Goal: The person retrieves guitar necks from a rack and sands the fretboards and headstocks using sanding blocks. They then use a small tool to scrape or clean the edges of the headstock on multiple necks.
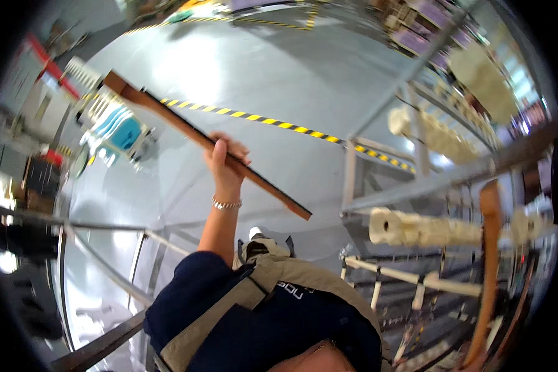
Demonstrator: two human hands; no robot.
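My left hand (224, 162) is raised in front of me, thumb and fingers closed around the middle of a guitar neck (180, 123). Brown wood forms the neck, with a dark fingerboard along one long edge. It slants from the headstock end at upper left to the heel end at lower right, above the floor. My right hand is not visible. At the right, a second long piece of brown wood, shaped like a guitar neck (490, 248), stands nearly upright before a rack; its lower end runs to the picture's bottom edge.
Metal rack frames (452, 180) with cream padded bars (425, 228) fill the right side. A metal rail (108, 266) runs at lower left. A white and blue cart-like object (118, 127) stands at left. Yellow-black tape (260, 119) crosses the grey floor (279, 74).
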